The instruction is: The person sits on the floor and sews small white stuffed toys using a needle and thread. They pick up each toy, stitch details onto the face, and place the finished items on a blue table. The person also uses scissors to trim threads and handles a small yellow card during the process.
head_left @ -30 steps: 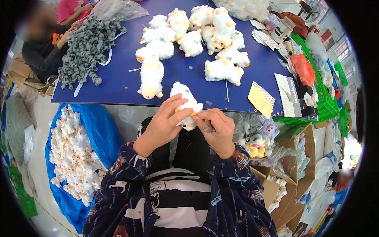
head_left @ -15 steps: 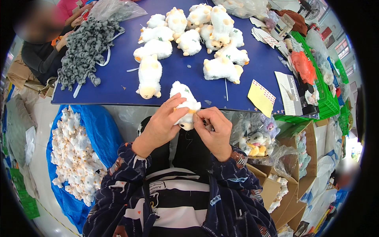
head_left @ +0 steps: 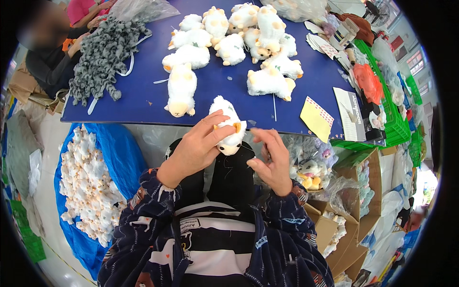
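"Starting at the left, what borders the work?"

"Far left, a grey curly heap (head_left: 105, 55) lies on the blue table (head_left: 220, 91). Near left, below the table's edge, a blue bag (head_left: 126, 153) holds many small white plush pieces (head_left: 88, 191)."

"And the left hand?"

"The left hand (head_left: 196, 143) pinches a white plush toy (head_left: 233, 141) between thumb and fingers, over the lap at the table's near edge. The toy's dark-eyed head points toward the wearer."

"What has just changed?"

"The right hand (head_left: 275, 160) has come off the toy. Its fingertips were at the orange patch (head_left: 237, 127); now they're just beside it, thumb and fingers spread. I can't tell whether the palm keeps something small. So the left hand alone supports the toy, and the patch shows more fully."

"Room to move?"

"A gap separates toy and right hand. Beyond them, bare blue surface runs up to more white toys (head_left: 186, 57), the nearest one lying a little left. Further right, a yellow card (head_left: 316, 120) juts over the near edge, and near right, below, cardboard boxes (head_left: 354, 239) would limit a wide elbow, I'd judge."
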Demonstrator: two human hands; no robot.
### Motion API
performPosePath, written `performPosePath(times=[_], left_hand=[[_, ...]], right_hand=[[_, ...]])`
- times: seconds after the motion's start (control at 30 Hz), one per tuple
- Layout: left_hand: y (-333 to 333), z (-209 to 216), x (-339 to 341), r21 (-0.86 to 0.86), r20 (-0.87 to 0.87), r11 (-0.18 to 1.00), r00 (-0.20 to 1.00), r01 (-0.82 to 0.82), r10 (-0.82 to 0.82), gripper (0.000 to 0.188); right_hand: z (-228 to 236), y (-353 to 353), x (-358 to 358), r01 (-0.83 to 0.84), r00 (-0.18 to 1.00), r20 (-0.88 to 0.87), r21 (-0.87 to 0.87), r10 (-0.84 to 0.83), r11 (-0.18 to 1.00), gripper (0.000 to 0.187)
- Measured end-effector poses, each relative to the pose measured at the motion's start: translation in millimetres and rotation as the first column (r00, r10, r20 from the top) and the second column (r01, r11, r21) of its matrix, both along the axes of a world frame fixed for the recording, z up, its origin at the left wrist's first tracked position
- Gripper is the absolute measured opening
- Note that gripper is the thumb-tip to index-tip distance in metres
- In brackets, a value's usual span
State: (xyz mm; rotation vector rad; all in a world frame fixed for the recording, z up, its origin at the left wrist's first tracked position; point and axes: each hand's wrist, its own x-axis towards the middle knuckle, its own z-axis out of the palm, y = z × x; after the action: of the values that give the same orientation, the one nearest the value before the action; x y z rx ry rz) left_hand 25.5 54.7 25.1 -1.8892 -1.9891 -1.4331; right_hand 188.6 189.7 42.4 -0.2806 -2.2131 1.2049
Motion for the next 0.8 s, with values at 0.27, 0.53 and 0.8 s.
performPosePath(times=[0.27,0.53,0.8], left_hand=[[2.2,-2.2,0.3,0.008,0.000,1.000,1.000,0.026,-0.026,0.053],[2.7,-4.9,-2.5,0.030,-0.019,0.998,0.998,0.059,-0.058,0.061],[5.6,15.3,-3.2,-0.071,0.312,0.994,0.948,0.085,-0.059,0.073]], right_hand=[[-18.5,6.6,-11.9,0.100,0.993,-0.099,0.343,-0.070,0.934,0.039],[-23.2,11.0,-17.4,0.097,0.988,-0.146,0.406,-0.040,0.909,0.032],[-3.4,-0.8,-27.3,0.034,0.973,-0.184,-0.487,-0.141,0.873,0.029]])
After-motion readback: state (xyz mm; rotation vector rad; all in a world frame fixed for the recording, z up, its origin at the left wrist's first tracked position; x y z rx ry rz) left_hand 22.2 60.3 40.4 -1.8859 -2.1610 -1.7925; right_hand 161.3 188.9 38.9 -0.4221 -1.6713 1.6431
